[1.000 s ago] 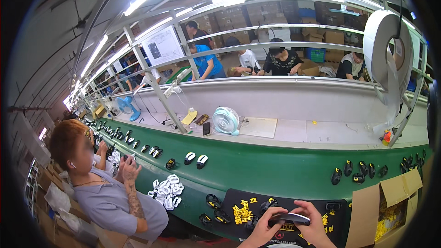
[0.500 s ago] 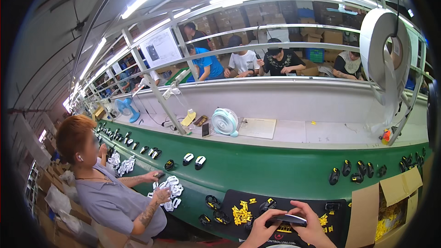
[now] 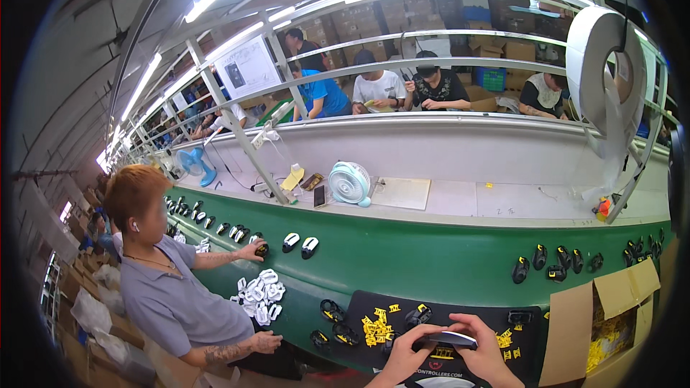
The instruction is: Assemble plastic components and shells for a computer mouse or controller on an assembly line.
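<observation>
My left hand (image 3: 407, 353) and my right hand (image 3: 480, 348) are closed on the two ends of a dark, rounded plastic housing (image 3: 457, 339) with a pale, glossy upper surface. It is held above a black mat (image 3: 467, 307). A yellow plastic part (image 3: 441, 353) shows just under the housing, between my hands; I cannot tell whether it is attached or lies on the mat. Left of my hands is a heap of small yellow clips (image 3: 376, 329), with a black housing (image 3: 417, 315) beyond my left fingers. More yellow clips (image 3: 504, 338) lie beside my right hand.
An open cardboard box (image 3: 568, 336) of yellow parts stands at the right. Black housings (image 3: 540, 257) line the green belt (image 3: 417, 251). To the left a co-worker (image 3: 176, 280) sits by a pile of white frames (image 3: 259, 293). A fan (image 3: 349, 182) stands on the ledge behind.
The co-worker has reached from the white frames to a black housing on the belt and lowered the other hand. My hands keep the housing in nearly the same place.
</observation>
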Motion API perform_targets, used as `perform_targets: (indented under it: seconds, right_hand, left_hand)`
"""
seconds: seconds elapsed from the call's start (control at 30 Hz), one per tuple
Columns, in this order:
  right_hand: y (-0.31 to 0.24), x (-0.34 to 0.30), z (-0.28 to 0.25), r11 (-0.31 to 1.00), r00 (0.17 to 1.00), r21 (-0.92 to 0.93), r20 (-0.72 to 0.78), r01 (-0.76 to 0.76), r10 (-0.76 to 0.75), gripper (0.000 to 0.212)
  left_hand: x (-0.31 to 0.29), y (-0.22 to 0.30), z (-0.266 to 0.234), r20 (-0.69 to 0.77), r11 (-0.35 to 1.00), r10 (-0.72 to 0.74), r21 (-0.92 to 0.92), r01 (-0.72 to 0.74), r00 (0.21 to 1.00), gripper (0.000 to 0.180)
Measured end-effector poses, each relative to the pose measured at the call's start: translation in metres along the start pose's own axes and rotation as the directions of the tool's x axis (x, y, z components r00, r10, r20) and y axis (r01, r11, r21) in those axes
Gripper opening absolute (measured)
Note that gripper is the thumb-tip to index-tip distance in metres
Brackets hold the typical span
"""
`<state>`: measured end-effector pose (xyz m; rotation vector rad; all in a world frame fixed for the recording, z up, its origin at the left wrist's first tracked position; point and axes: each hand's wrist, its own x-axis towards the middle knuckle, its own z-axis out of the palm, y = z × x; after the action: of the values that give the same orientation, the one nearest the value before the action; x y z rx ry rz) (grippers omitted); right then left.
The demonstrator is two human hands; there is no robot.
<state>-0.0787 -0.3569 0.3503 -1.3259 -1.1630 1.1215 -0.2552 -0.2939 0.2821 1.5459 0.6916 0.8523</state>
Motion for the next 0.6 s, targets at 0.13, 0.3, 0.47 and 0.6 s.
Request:
perform_targets:
  seconds: [0.13,0.3,0.47,0.6]
  right_hand:
    - [0.007,0.011,-0.001,0.992,0.998,-0.112,0.002,0.065,-0.066,0.049]
    - [-0.003,0.018,0.004,0.964,0.994,-0.247,0.077,0.096,-0.079,0.031]
    - [0.009,0.034,0.018,0.970,0.988,-0.234,0.149,0.063,-0.028,0.032]
    - [0.008,0.045,0.027,0.926,0.975,-0.367,0.223,0.089,-0.006,0.048]
  left_hand:
    - [-0.001,0.016,-0.012,-0.040,0.990,-0.102,0.091,0.106,0.994,0.030]
    - [0.005,0.029,-0.024,0.012,0.989,-0.100,0.110,0.098,0.995,0.025]
    - [0.001,0.018,-0.037,-0.036,0.981,-0.067,0.182,0.072,0.997,0.027]
    - [-0.010,-0.010,-0.046,-0.228,0.968,-0.222,0.062,0.241,0.948,0.024]
